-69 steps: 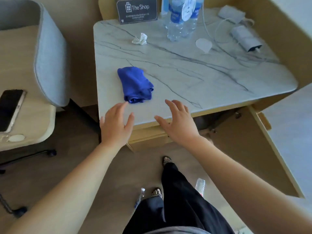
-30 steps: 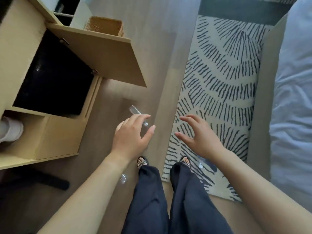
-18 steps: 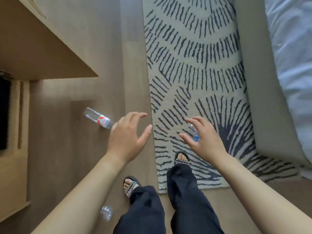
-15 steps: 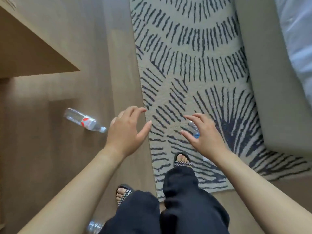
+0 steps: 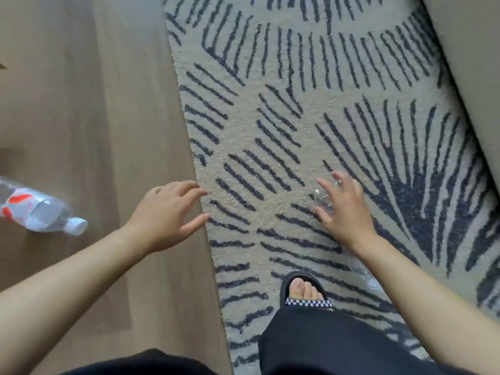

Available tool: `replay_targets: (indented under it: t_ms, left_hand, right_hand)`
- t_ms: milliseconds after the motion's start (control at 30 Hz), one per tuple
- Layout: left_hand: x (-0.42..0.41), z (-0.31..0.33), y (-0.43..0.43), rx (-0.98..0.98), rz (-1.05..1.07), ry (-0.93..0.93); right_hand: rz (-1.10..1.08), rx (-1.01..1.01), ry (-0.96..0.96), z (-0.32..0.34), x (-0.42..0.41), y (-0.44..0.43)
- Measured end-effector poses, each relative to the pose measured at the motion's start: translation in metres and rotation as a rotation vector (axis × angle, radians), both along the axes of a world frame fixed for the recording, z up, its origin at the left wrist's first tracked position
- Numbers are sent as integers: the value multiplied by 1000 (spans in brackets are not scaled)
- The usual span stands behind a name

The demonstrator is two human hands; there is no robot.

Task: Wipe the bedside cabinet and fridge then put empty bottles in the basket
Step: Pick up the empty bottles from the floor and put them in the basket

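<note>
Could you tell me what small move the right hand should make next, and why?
Probably lower the right hand and close its fingers round the clear bottle on the rug: the hand is spread open directly over that bottle, holding nothing, while the red-labelled bottle lies farther off on the wood floor.

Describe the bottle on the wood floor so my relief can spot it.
On the wood floor left of the patterned rug, a clear bottle lies on its side. Its red-and-white label and white cap set it apart from the other bottle under the right hand.
</note>
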State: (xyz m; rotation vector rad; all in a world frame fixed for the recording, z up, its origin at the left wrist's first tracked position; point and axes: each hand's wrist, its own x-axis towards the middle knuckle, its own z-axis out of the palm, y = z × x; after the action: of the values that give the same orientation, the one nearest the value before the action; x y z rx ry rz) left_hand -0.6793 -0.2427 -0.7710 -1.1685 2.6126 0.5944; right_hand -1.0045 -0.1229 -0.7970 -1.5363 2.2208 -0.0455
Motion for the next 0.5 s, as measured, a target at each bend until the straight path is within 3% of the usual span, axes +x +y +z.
replay_targets:
  t_ms: [167, 500]
  left_hand:
    - [19, 12, 12, 20, 213, 28]
    - [105, 19, 15, -79, 576, 21]
  right_hand:
    - [128, -68, -106, -1, 37, -35]
    - [349, -178, -393, 2, 189, -137]
